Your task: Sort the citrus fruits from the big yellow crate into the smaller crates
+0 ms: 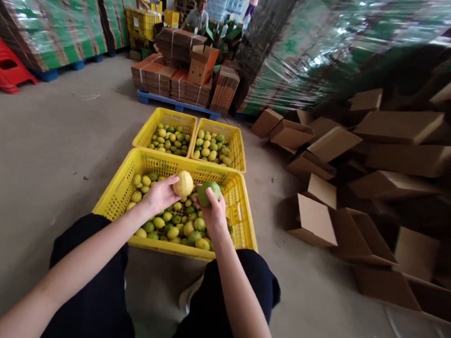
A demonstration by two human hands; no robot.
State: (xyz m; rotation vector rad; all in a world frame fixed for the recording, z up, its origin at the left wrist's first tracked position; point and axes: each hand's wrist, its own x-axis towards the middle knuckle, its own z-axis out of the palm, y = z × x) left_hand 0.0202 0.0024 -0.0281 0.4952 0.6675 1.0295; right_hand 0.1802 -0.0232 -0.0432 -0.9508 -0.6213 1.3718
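Observation:
My left hand [162,193] is closed round a pale yellow lemon [183,183] with a ribbed, bumpy skin. In my right hand [213,214] is a green lemon [207,192], the thumb lying over its near side. Both fruits are held up side by side, a small gap between them, above a large yellow plastic crate [148,243]. Many smaller yellow and green lemons [173,232] lie in that crate, partly hidden by my hands and forearms.
Two smaller yellow crates of lemons, one back left [145,128] and one back right [239,144], adjoin the large crate. Behind them flattened cartons [152,76] sit on a blue pallet [176,104]. Loose cardboard boxes [314,221] cover the floor rightward. A red stool [6,66] stands left; a person [197,17] is at the back.

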